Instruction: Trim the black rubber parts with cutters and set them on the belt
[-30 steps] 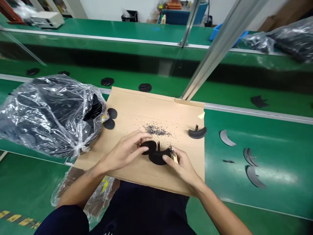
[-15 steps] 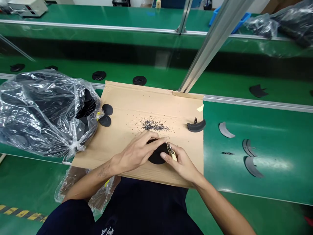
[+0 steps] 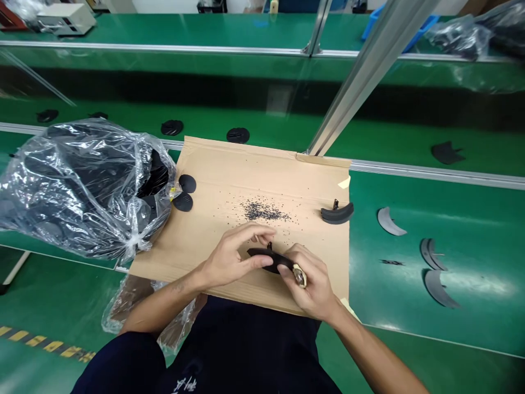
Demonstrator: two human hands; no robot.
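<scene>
A dark, disc-like black part (image 3: 262, 253), seen nearly edge-on and tilted, is between my two hands just above the cardboard. My left hand (image 3: 232, 254) has its thumb pressed against the part, its other fingers curled over the far side. In my right hand (image 3: 309, 282) is a small hand tool (image 3: 300, 276) with metal and a cream-coloured end; its exact kind is hidden by the fingers. The right fingers and thumb also touch the part's right end. Small black scraps (image 3: 262, 210) are scattered on the cardboard beyond the hands.
The cardboard sheet (image 3: 221, 164) covers the bench front. To the left lies a clear plastic bag (image 3: 82, 186) of black parts, with black discs (image 3: 187, 184) beside it. A curved black part (image 3: 337, 213) and grey curved pieces (image 3: 438, 288) lie right. A metal post (image 3: 369, 76) rises behind.
The black part has been turned from lying flat to nearly edge-on. My left hand has shifted from its top to its side, and the tool's cream end now points toward me.
</scene>
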